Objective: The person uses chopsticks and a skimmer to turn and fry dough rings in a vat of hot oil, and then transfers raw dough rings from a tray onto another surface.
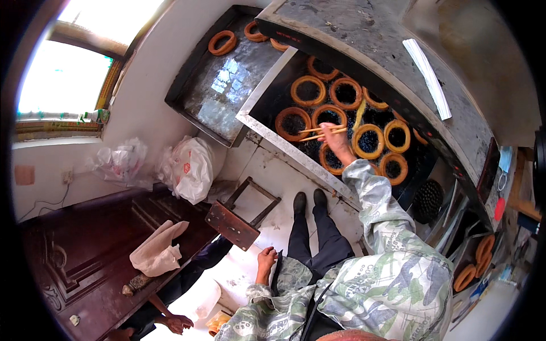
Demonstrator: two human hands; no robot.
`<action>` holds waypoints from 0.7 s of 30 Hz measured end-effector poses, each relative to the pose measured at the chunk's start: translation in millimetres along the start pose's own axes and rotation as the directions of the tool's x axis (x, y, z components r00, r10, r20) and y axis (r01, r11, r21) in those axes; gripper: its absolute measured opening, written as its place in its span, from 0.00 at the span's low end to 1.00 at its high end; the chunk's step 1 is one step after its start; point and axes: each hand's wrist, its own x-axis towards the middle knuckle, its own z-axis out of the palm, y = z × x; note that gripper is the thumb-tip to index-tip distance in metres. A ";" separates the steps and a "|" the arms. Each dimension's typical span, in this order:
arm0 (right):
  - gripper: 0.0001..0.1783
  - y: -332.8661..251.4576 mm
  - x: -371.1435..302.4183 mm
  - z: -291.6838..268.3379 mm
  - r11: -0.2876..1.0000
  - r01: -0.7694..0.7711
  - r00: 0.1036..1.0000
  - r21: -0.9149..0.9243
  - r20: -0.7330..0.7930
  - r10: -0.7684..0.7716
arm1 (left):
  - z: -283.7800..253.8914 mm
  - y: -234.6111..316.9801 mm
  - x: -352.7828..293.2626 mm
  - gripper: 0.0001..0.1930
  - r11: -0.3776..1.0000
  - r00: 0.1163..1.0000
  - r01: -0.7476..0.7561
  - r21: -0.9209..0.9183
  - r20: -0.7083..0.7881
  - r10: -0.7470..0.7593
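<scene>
My right hand (pixel 335 142) is closed round a pair of long wooden chopsticks (pixel 318 132) over a large rectangular fryer (pixel 267 94) of dark oil. Their tips reach the right edge of a brown fried dough ring (pixel 279 124) at the fryer's left side; whether they grip it I cannot tell. Several more golden rings (pixel 368 141) float around, and a pale yellow dough strip (pixel 360 113) lies between them. Low beside my open jacket, my left hand (pixel 265 262) hangs with its fingers curled, and I see nothing in it.
A metal tray (pixel 227 94) with fried rings adjoins the fryer's far left. Behind me are a small wooden stool (pixel 233 225) and a dark red table (pixel 108 238) with a beige cloth (pixel 159 250). Another person's hand (pixel 177 323) shows at lower left. A black strainer (pixel 427 200) sits right.
</scene>
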 end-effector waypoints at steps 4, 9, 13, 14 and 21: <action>0.13 13.9 -26.7 32.4 0.921 0.307 0.950 -0.241 0.018 -0.312 | 3.0 1.8 -0.9 0.18 1.000 1.000 0.021 0.004 -0.014 -0.021; 0.16 27.6 -21.5 22.0 0.977 0.140 0.989 -0.161 -0.032 -0.147 | -3.6 10.4 -3.8 0.18 1.000 1.000 0.010 -0.003 -0.013 -0.010; 0.18 25.7 12.5 -16.4 0.976 -0.085 0.986 0.201 -0.122 0.110 | -6.9 11.6 0.1 0.18 1.000 1.000 0.015 -0.005 0.007 -0.015; 0.18 24.3 10.4 -14.7 0.983 -0.079 0.988 0.165 -0.121 0.100 | -6.7 10.5 2.0 0.18 1.000 1.000 0.015 0.000 0.009 -0.015; 0.13 20.7 -25.0 36.5 0.944 0.298 0.950 -0.144 -0.051 -0.308 | -1.1 13.4 1.6 0.18 0.999 0.999 0.018 0.033 0.025 -0.019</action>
